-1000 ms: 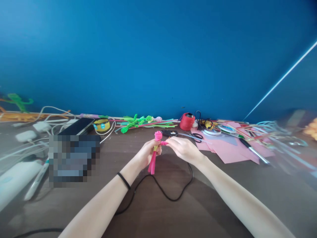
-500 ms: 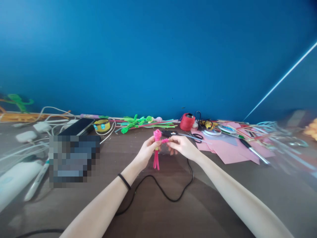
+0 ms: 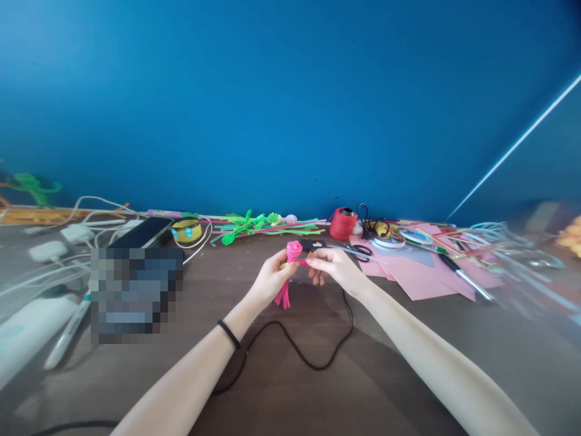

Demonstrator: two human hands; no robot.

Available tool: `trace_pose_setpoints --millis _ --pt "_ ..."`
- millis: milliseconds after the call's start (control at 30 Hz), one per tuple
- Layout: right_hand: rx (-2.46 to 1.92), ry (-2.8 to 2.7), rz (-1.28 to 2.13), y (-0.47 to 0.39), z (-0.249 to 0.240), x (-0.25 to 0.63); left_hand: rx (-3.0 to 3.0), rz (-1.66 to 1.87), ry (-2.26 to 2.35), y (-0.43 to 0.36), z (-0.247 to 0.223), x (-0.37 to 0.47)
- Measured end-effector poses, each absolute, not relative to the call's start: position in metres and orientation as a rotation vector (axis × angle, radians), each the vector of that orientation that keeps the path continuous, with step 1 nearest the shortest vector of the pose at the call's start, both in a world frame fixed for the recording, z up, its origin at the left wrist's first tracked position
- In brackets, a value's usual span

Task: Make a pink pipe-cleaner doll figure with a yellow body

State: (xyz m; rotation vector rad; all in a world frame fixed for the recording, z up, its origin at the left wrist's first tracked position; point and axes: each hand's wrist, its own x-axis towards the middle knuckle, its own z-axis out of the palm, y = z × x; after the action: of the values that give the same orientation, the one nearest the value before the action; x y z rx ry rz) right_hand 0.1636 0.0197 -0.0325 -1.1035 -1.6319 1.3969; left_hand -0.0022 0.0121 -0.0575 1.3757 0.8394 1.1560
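Observation:
A pink pipe-cleaner figure (image 3: 294, 249) is held above the brown table, its coiled head up and several pink strands hanging below. My left hand (image 3: 273, 275) pinches its middle, where a bit of yellow shows at the fingers. On the right side, the fingertips of my right hand (image 3: 333, 268) are closed on the figure's short coiled pink arm. The two hands are close together, with the arm between them. Behind the right hand lies a black object (image 3: 312, 244), partly hidden.
Green pipe cleaners (image 3: 247, 227), a red thread spool (image 3: 344, 224) and scissors (image 3: 362, 252) lie at the back. Pink paper (image 3: 420, 278) and a pen (image 3: 467, 277) are right; phone (image 3: 140, 236) and chargers left. A black cable (image 3: 295, 348) loops in front.
The pink figure has tilted, its head shifting right and its strands swinging left. My right hand's fingers have moved closer to my left hand, covering more of the pink arm.

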Motion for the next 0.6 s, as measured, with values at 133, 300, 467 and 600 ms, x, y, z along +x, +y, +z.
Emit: trace_pose_setpoints --millis 133,300,467,600 --pt "-1.087 -1.716 1.221 0.018 -0.033 0.163 1.315 1.185 0.881 0.010 -0.053 0.000" --pt "-1.114 -1.814 0.986 0.012 -0.030 0.162 1.260 1.199 0.893 0.008 -0.049 0.003" --pt "-1.114 -1.842 0.863 0.010 -0.029 0.162 1.224 1.167 0.898 0.009 -0.051 0.003" --pt "-1.120 -1.772 1.000 0.016 -0.033 0.162 1.130 1.152 0.839 0.012 -0.054 0.000"
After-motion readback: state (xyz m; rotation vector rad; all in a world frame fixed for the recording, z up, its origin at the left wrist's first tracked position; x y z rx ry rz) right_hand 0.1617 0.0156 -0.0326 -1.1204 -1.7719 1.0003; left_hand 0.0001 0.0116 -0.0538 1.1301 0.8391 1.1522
